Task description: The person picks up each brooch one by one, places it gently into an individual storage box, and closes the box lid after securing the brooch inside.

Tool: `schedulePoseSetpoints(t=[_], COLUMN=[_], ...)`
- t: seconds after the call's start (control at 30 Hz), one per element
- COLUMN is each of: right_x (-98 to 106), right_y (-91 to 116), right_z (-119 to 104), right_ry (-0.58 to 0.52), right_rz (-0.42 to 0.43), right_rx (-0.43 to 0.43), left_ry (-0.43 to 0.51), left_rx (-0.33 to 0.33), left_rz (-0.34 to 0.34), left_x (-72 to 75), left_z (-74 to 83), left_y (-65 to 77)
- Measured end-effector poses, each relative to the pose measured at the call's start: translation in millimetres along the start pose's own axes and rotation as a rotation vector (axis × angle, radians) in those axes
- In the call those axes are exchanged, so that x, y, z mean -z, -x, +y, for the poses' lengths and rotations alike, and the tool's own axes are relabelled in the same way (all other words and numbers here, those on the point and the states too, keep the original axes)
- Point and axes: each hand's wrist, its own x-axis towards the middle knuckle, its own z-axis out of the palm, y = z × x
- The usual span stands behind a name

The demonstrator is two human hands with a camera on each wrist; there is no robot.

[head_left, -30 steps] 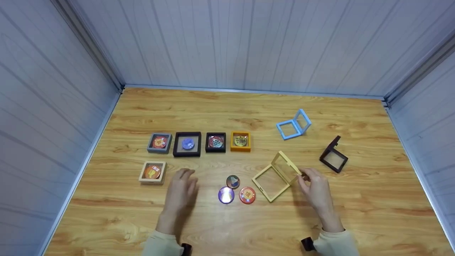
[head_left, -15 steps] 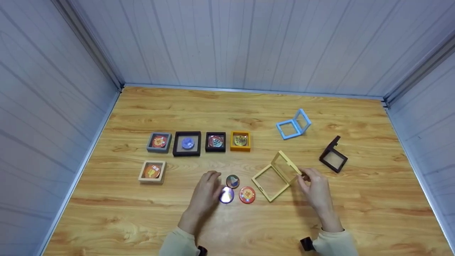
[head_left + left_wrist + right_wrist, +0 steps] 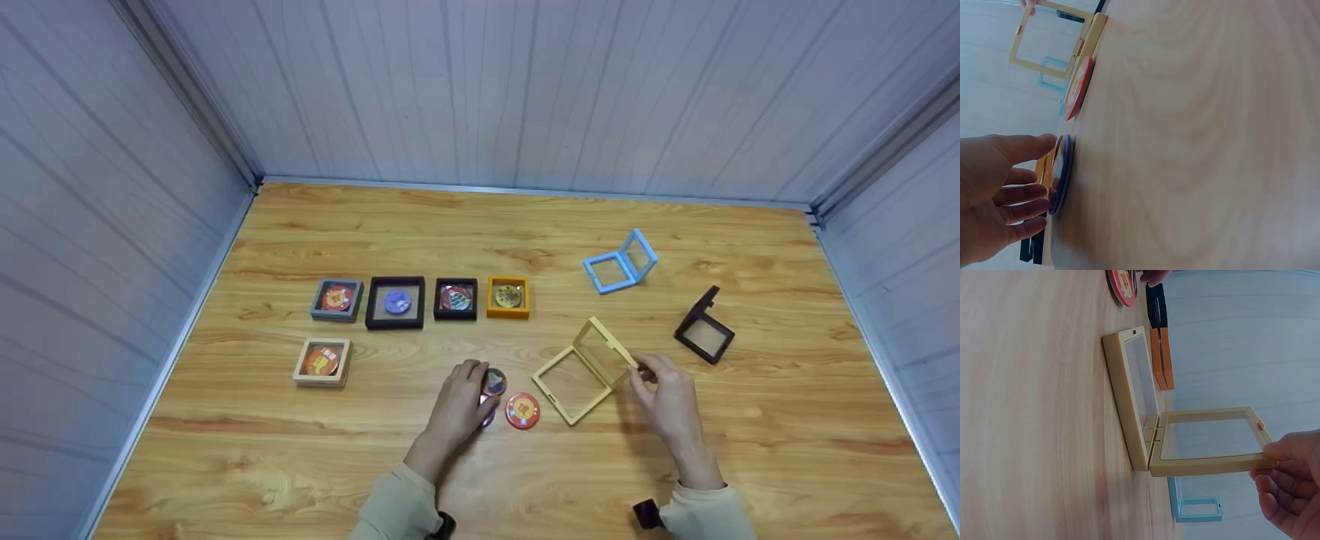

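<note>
My left hand (image 3: 454,405) is over the purple-rimmed round badge (image 3: 1062,174), hiding most of it in the head view. Its fingers are extended in the left wrist view, with the thumb tip by the badge's edge. A dark round badge (image 3: 495,381) lies at those fingertips, and a red badge (image 3: 523,410) is just right of the hand. My right hand (image 3: 666,394) pinches the raised lid corner of a pale yellow display frame (image 3: 1123,394). That frame stands hinged apart on the table, its lid tilted up, with clear film in both halves.
Behind are closed frames holding badges: grey (image 3: 337,301), large black (image 3: 395,303), small black (image 3: 455,299) and orange (image 3: 508,298). A cream one (image 3: 322,363) sits at left. Unfolded blue (image 3: 611,272) and black (image 3: 705,337) frames stand to the right. Panel walls (image 3: 480,97) enclose the table.
The left hand has moved right across the table, from beside the cream frame to over the purple-rimmed badge. The right hand keeps its grip on the pale yellow frame's lid, unmoved.
</note>
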Motion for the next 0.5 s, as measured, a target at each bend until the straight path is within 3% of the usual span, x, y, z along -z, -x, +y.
schedulePoseSetpoints(t=[0.2, 0.5], right_x=[-1.0, -1.5], right_y=[1.2, 1.9], right_z=[2.5, 2.5], right_ry=[-0.005, -0.006], right_rz=[0.01, 0.022], right_rx=[0.004, 0.001], left_ry=[-0.023, -0.049], left_rx=[0.079, 0.092], left_rz=[-0.069, -0.083], left_x=[-2.5, -4.8], left_z=[5.5, 10.3], left_y=[-6.4, -11.9])
